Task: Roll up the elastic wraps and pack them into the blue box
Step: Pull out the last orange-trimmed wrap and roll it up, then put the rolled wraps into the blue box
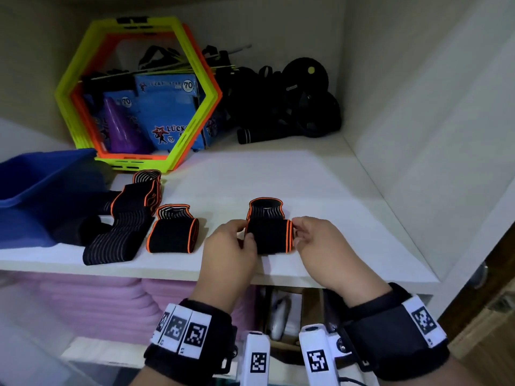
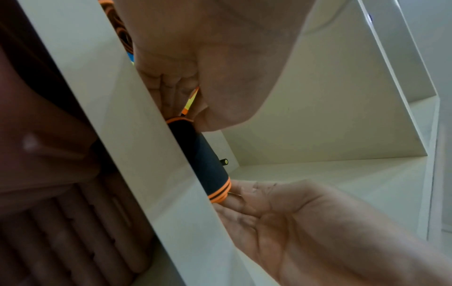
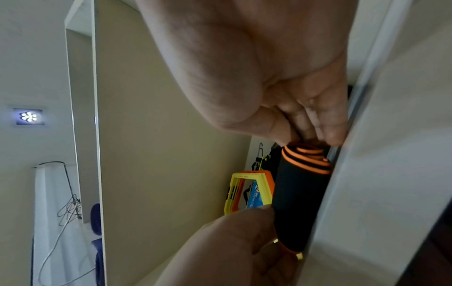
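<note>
A black elastic wrap (image 1: pixel 269 236) with orange edges lies partly rolled on the white shelf (image 1: pixel 334 207), its free end pointing away from me. My left hand (image 1: pixel 245 232) pinches the roll's left end and my right hand (image 1: pixel 296 232) pinches its right end. The left wrist view shows the roll (image 2: pixel 203 156) between my left fingers (image 2: pixel 171 92) and the right hand (image 2: pixel 269 209). In the right wrist view the spiralled orange end of the roll (image 3: pixel 303 160) sits under my right fingers (image 3: pixel 315 120). The blue box (image 1: pixel 33 176) stands at the far left.
A second partly rolled wrap (image 1: pixel 172 232) and a long loose wrap (image 1: pixel 119 227) lie between my hands and the box. Yellow and orange hexagon rings (image 1: pixel 203 65), blue packets (image 1: pixel 170 112) and black gear (image 1: pixel 292 101) fill the back. The cabinet wall (image 1: pixel 432 135) closes the right side.
</note>
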A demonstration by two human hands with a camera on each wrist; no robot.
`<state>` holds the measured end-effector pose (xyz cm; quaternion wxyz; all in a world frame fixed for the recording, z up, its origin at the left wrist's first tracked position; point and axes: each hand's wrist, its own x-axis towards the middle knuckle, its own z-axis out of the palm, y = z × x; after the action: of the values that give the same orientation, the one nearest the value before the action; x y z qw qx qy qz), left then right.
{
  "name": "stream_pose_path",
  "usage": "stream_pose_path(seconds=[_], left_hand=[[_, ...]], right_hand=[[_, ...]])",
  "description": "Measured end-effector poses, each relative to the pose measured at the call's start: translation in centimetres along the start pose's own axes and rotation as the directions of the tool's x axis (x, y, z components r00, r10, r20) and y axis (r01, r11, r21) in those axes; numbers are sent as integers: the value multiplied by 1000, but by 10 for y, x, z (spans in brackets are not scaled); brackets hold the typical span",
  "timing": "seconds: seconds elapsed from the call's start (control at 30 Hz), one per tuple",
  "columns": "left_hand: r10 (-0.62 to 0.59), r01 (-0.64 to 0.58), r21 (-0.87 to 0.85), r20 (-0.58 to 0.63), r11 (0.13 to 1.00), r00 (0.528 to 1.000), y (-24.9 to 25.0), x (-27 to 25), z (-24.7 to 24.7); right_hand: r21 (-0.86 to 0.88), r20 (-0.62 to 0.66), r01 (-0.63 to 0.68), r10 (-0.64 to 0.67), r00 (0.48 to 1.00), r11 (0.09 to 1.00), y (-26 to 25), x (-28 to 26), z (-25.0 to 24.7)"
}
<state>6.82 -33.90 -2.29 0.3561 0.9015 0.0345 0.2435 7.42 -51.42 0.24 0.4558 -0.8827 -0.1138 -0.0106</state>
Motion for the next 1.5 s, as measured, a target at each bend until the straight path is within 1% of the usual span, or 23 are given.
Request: stream_pose_path(seconds=[0.1, 0.23, 0.3, 0.37, 0.5, 0.6, 0.67, 0.73, 0.87, 0.93, 1.07, 1.17, 1.23, 1.3, 1.37, 1.43, 1.5], left_hand=[[-20, 20, -20, -10, 1000, 1000, 7, -4, 5], [15, -14, -35, 21, 999, 1000, 20, -11, 12], [-4, 5, -50, 28, 999, 1000, 24, -12, 13], [-38, 40, -72, 38, 997, 999, 28, -14, 15], [-64, 68, -54, 69, 996, 996, 30, -15, 12], [-52, 45, 83, 86, 996, 995, 26, -8, 4], [-58, 40, 175, 96, 984, 994, 25, -2, -1], [-66, 44, 209, 99, 977, 993, 24, 2, -4], [-65, 30, 232, 146, 972, 987, 19, 10, -7], [-48, 13, 219, 156, 976, 987, 17, 14, -8], [-12, -20, 174, 183, 985, 983, 11, 23, -11], [34, -70, 162, 216, 984, 976, 8, 27, -16], [105, -146, 162, 238, 976, 966, 7, 26, -24], [176, -216, 159, 233, 963, 956, 2, 27, -39], [222, -256, 153, 206, 954, 953, -5, 31, -63], [243, -273, 150, 191, 950, 951, -16, 36, -95], [249, -279, 161, 182, 947, 951, -35, 43, -129]], right_hand=[[34, 48, 28, -29, 998, 999, -5, 3, 1], [69, 154, 51, -61, 986, 996, -11, -4, -6], [83, 191, 75, -90, 977, 994, -11, -3, -6], [73, 224, 77, -91, 970, 994, -10, -1, -2], [-8, 276, 114, -107, 955, 993, -9, 5, -4], [-133, 264, 170, -130, 956, 976, -6, 12, -13], [-199, 232, 188, -140, 963, 962, -5, 16, -17], [-237, 214, 201, -151, 965, 950, -5, 17, -19], [-341, 208, 227, -163, 965, 912, -11, 19, -19], [-402, 227, 248, -167, 959, 881, -16, 20, -20], [-451, 341, 272, -117, 933, 850, -30, 24, -22], [-546, 337, 269, -86, 937, 794, -45, 29, -20], [-595, 318, 243, -53, 947, 766, -53, 35, -16], [-632, 312, 223, -19, 950, 743, -62, 44, -12], [-681, 325, 228, 9, 946, 696, -70, 53, -9], [-730, 355, 252, 37, 934, 635, -78, 63, -5], [-753, 370, 271, 44, 928, 599, -83, 75, 2]])
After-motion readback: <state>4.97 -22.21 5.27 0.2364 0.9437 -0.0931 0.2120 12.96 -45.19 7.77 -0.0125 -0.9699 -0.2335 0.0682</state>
